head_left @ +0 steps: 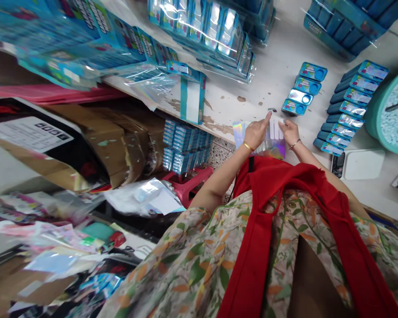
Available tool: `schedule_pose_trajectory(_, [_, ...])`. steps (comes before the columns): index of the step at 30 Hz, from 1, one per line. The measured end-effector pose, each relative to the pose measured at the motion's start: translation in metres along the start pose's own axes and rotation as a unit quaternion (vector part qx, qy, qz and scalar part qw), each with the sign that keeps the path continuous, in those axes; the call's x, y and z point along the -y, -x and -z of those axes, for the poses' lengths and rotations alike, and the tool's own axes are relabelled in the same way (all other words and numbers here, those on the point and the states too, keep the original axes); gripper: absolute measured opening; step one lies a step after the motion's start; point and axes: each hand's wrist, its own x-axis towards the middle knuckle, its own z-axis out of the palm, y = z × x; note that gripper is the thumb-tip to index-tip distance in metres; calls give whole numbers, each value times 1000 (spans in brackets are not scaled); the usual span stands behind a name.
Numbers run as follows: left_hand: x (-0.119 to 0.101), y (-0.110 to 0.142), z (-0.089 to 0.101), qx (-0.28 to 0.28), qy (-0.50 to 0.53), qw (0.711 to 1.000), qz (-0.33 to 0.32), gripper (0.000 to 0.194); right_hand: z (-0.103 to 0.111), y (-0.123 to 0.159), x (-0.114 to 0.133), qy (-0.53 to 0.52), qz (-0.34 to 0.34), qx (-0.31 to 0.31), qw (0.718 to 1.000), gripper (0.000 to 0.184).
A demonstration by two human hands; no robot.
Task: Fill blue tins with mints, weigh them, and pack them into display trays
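A shiny holographic sticker sheet (pixel 277 148), with white strips on its upper part, hangs between my hands at the table's near edge. My left hand (pixel 256 133) grips it from the left, index finger stretched along its top. On its right side my right hand (pixel 289 133) pinches the edge near the white strips; whether a single label is between those fingertips is too small to tell. Just beyond the right hand, a short row of small blue tins (pixel 298 96) lies on the white table (pixel 252 99).
To the right are a longer row of blue tins (pixel 350 108), a white scale (pixel 365 164) and a teal basin (pixel 374 115) of pale pellets. Wrapped tin packs (pixel 215 33) fill the back. Stacked tins (pixel 185 145), a pink stool (pixel 192 185) and cardboard boxes (pixel 106 148) stand left.
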Motion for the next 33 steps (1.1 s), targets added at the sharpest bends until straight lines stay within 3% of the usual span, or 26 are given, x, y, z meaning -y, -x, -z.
schedule_pose_trajectory(7, [-10, 32, -4, 1, 40, 999, -8, 61, 5, -10, -9, 48, 18, -34, 998, 40])
schedule_pose_trajectory(11, [-29, 53, 21, -98, 133, 986, 33, 66, 19, -10, -12, 197, 13, -62, 978, 26])
schedule_pose_trajectory(13, [-40, 52, 37, -164, 181, 968, 62, 70, 28, 0, -7, 283, 52, -69, 955, 12])
schedule_pose_trajectory(15, [-48, 43, 49, -196, 202, 956, 83, 74, 37, 17, 4, 321, 130, -79, 935, 26])
schedule_pose_trajectory(17, [-54, 28, 56, -203, 220, 950, 84, 75, 42, 37, 18, 287, 195, -77, 935, 45])
schedule_pose_trajectory(19, [-58, 13, 56, -210, 258, 940, 72, 76, 44, 53, 33, 195, 194, -60, 959, 65])
schedule_pose_trajectory(21, [-61, -1, 53, -208, 289, 932, 66, 75, 42, 62, 46, 105, 146, -46, 983, 72])
schedule_pose_trajectory(24, [-66, -17, 48, -189, 306, 932, 53, 76, 38, 61, 62, 27, 87, -45, 995, 68])
schedule_pose_trajectory(26, [-69, -29, 46, -182, 304, 934, 34, 77, 39, 55, 70, -4, 87, -59, 994, 63])
schedule_pose_trajectory(29, [-74, -54, 43, -158, 270, 949, 27, 76, 47, 42, 84, -8, 142, -100, 985, 59])
schedule_pose_trajectory(33, [-82, -103, 41, -141, 235, 961, 42, 75, 68, 10, 104, 65, 215, -163, 961, 54])
